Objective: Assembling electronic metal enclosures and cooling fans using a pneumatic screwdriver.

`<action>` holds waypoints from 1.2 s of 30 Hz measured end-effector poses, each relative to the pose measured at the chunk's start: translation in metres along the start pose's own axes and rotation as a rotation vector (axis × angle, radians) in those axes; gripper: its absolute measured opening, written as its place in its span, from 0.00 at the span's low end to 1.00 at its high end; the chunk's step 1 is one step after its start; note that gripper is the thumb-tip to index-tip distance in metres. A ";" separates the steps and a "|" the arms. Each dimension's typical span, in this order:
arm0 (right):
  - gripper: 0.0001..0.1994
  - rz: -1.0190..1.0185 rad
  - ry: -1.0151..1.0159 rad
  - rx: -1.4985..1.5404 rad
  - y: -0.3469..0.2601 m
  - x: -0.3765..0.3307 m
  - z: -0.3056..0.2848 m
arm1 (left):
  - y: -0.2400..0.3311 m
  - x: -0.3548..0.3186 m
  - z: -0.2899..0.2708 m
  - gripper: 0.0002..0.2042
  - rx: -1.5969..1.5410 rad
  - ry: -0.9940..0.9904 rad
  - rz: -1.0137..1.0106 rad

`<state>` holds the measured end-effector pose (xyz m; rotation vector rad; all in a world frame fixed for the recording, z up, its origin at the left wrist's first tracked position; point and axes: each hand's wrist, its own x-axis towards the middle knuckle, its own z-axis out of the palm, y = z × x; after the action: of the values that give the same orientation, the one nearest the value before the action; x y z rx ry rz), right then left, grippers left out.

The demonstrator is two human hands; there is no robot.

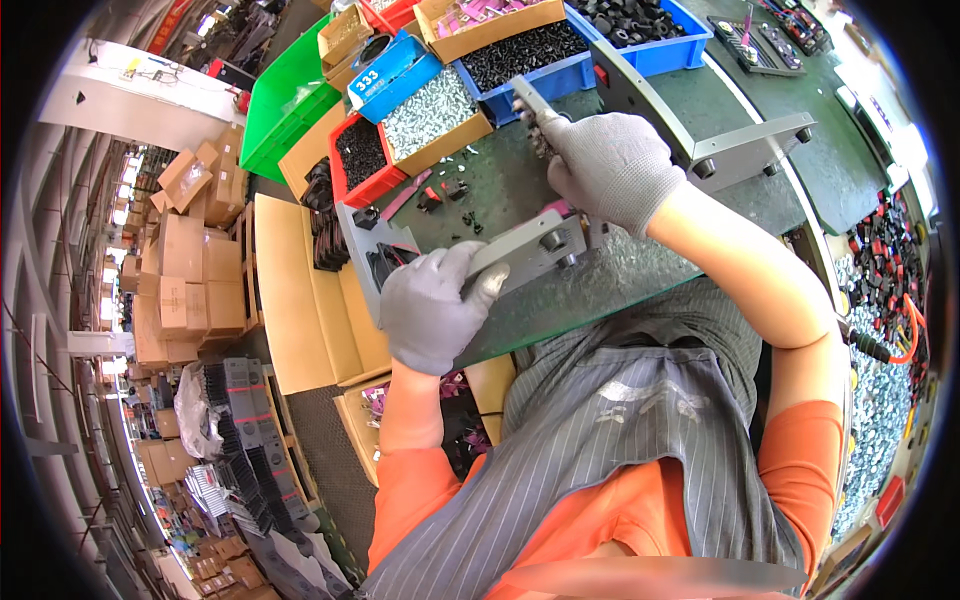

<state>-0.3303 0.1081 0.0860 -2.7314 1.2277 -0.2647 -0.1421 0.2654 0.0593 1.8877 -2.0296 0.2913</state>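
Observation:
My left hand [432,308], in a grey knit glove, grips the edge of a grey metal housing panel [525,256]. The panel lies near the bench's front edge, with round dark feet on its right end. Farther back and to the right, my gloved right hand [615,168] is closed around a narrow grey piece with small dark parts along its side [532,108]; its lower end is hidden in the fingers. Beyond that hand, a second grey metal panel [745,140] with dark feet and a red switch stands on the bench. Loose small black parts [455,190] lie between the hands and the bins.
Small parts fill a red bin [358,118], a cardboard box of silver screws [428,115] and blue bins [480,98] at the back. A green crate [262,140] stands back left. An open cardboard box [300,290] is left of the bench, beside stacked cartons [185,275].

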 end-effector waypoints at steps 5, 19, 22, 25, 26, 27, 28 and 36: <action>0.14 -0.023 0.188 0.164 0.000 0.007 0.028 | 0.001 0.010 0.013 0.19 0.028 0.049 0.072; 0.10 -0.185 0.447 0.808 0.017 0.011 0.058 | 0.001 0.011 0.017 0.21 0.004 0.077 0.091; 0.11 -0.135 0.419 0.807 0.015 0.011 0.060 | 0.002 0.013 0.017 0.22 0.003 0.065 0.089; 0.11 -0.100 0.389 0.747 0.014 0.005 0.054 | 0.009 0.028 0.000 0.23 -0.040 -0.120 0.111; 0.11 -0.183 0.492 0.738 0.017 0.000 0.049 | 0.011 0.040 -0.008 0.24 -0.061 -0.208 0.113; 0.12 -0.215 0.534 0.712 0.023 -0.009 0.043 | 0.013 0.057 -0.016 0.24 0.046 -0.059 0.254; 0.12 -0.221 0.540 0.674 0.032 -0.018 0.035 | 0.017 0.075 -0.024 0.24 0.134 0.105 0.416; 0.14 0.361 1.415 1.138 0.224 -0.091 -0.026 | 0.128 0.187 0.023 0.18 -0.297 0.048 0.788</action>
<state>-0.5579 0.0272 0.0581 -1.0738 1.0464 -2.1665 -0.2807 0.0964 0.1218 0.8410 -2.5242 0.2020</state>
